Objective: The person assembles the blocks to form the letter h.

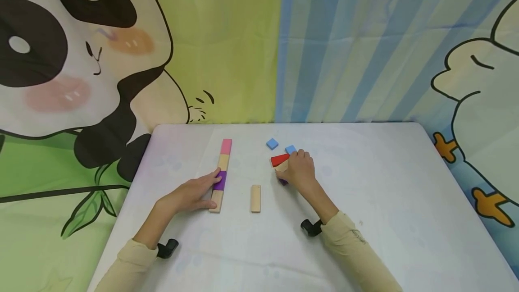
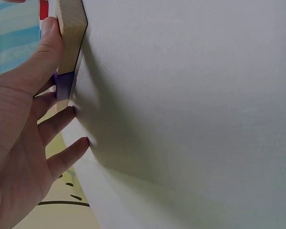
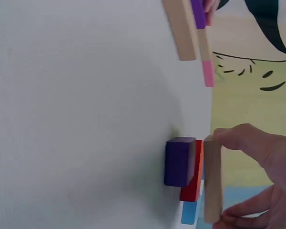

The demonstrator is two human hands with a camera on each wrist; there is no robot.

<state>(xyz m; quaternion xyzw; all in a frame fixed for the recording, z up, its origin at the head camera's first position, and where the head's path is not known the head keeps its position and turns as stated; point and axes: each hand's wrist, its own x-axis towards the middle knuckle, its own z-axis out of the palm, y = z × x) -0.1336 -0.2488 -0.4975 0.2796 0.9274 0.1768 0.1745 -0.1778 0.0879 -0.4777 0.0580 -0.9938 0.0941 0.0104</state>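
Note:
A row of blocks lies end to end on the table: pink (image 1: 225, 146), plain wood, purple (image 1: 220, 182) and a plain wooden block (image 1: 216, 203) at the near end. My left hand (image 1: 193, 194) rests along this row, thumb on the near wooden block and fingertips at the purple one, the other fingers spread. With thumb and fingers my right hand (image 1: 299, 169) pinches another plain wooden block (image 3: 213, 179) by its ends. Close by this held block, in the right wrist view, are a dark purple block (image 3: 178, 162) and a red block (image 3: 192, 183).
Two blue blocks, one on the left (image 1: 272, 143) and one beside the right hand (image 1: 290, 149), lie farther back. Between the hands is a loose plain wooden block (image 1: 255, 198). The white table (image 1: 377, 184) ends at a printed cloth backdrop (image 1: 227, 57).

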